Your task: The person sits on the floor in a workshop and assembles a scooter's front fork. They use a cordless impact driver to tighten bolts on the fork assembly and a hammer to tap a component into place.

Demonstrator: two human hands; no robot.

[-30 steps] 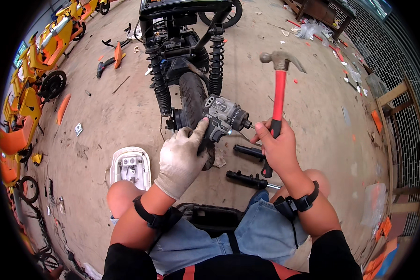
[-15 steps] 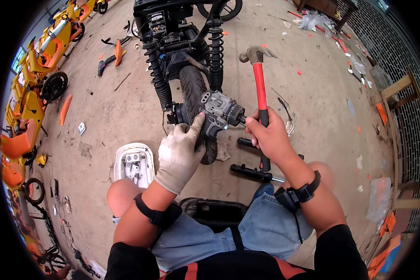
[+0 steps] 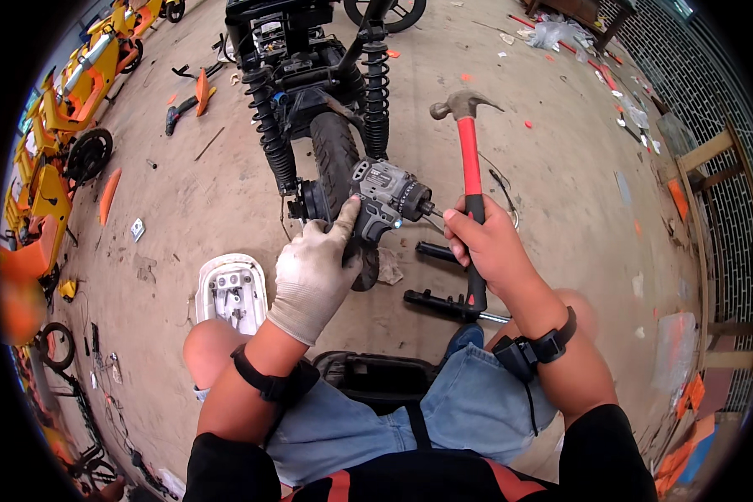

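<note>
In my left hand [image 3: 314, 268], which wears a pale work glove, is a grey and black cordless drill [image 3: 381, 191], gripped by its handle with the index finger stretched along the body. Its small lamp glows, and the chuck points right. My bare right hand [image 3: 487, 243] is wrapped round the black grip of a claw hammer [image 3: 468, 155] with a red shaft, head up. Between the chuck and my right thumb shows a thin metal bit; whether those fingers pinch its end is hard to see. Just behind the drill stands the wheel [image 3: 333, 155] of a partly stripped scooter.
Two black spring shock absorbers [image 3: 376, 92] flank the wheel. Black fork tubes [image 3: 439, 303] lie by my right knee. A white tray of small parts [image 3: 233, 293] sits by my left knee. Another drill [image 3: 176, 113] lies farther off; yellow scooters [image 3: 57, 180] line the left side.
The chuck has drawn a little away from my right hand, so more of the thin bit shows. Both hands keep their grips, and the whole view has shifted slightly.
</note>
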